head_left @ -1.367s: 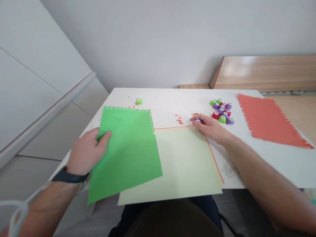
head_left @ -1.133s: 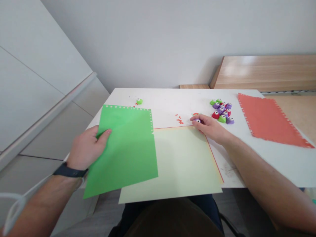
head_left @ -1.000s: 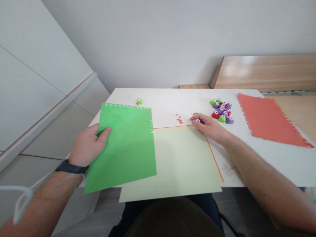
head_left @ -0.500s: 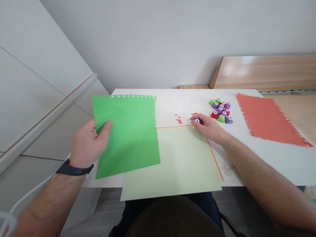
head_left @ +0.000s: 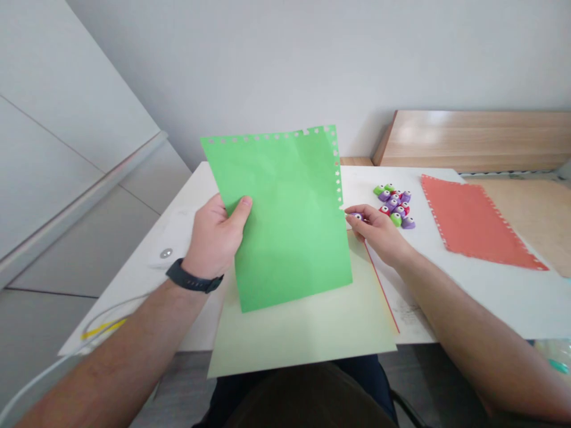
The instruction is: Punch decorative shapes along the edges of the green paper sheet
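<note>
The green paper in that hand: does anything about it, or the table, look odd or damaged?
Yes: the green paper has a row of small holes punched along its top and right edges, so they look nibbled. The orange-red sheet on the right has the same ragged, holed edges.

two hands (head_left: 215,235), one green sheet (head_left: 285,220), one red sheet (head_left: 473,226), one pale sheet (head_left: 307,333)

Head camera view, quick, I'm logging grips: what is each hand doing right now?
Left hand: closed, holding a green punched paper sheet.
Right hand: closed, holding a small purple craft punch.
</note>
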A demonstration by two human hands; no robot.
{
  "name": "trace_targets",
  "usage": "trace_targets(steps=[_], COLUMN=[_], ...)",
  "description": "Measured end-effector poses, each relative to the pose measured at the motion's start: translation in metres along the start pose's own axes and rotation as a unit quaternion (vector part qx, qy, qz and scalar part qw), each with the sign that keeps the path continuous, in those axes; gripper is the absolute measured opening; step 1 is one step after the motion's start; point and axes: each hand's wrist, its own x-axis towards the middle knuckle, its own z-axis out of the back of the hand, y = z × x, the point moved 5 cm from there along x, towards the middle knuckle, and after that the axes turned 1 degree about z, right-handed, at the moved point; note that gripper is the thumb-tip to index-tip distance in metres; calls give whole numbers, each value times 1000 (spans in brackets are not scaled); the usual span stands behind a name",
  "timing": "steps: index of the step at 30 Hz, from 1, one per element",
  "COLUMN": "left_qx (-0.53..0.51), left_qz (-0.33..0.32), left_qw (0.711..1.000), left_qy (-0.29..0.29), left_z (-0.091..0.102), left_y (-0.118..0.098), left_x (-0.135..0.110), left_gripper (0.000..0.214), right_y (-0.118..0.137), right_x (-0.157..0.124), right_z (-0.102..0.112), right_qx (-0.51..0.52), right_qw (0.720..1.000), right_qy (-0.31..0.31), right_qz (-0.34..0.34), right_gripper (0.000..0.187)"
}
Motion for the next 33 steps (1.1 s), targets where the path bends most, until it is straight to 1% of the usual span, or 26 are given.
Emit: trace_targets(steps=[1, 2, 5, 7, 9, 12, 14, 16, 20, 25, 33], left_qx=[-36, -53, -64, -70, -80, -94, -98, -95, -85, -93, -73], left_qz=[12, 24, 44, 51, 62, 77, 73, 68, 85, 88, 75], left_qw=[999, 998, 996, 995, 993, 990, 991, 992, 991, 991, 993], left_qy=[21, 29, 43, 55, 65, 68, 61, 54, 52, 47, 47], left_z=[-9, -15, -28, -32, -35, -34, -32, -29, -23, -21, -21], left_y=[4, 8, 20, 28, 34, 40, 40, 40, 40, 39, 40], left_x=[3, 6, 11, 12, 12, 11, 11, 10, 7, 4, 4], left_gripper=[41, 40, 38, 40, 43, 43, 40, 39, 38, 38, 42], right_y=[-1, -2, -3, -3, -3, -5, -7, -6, 3, 11, 7], right_x=[1, 2, 4, 4, 3, 2, 1, 0, -3, -8, -8], right_z=[1, 2, 2, 2, 1, 0, -1, -2, -3, -4, -7], right_qx=[40, 80, 172, 193, 187, 183, 197, 200, 198, 199, 189], right_qw=[999, 997, 984, 980, 981, 982, 979, 979, 979, 979, 980], right_qy=[-9, -17, -28, -29, -34, -39, -33, -21, -6, 14, 41], right_qz=[-7, -13, -27, -31, -28, -28, -38, -42, -44, -53, -53], right_gripper=[46, 45, 44, 45, 48, 56, 58, 53, 42, 42, 40])
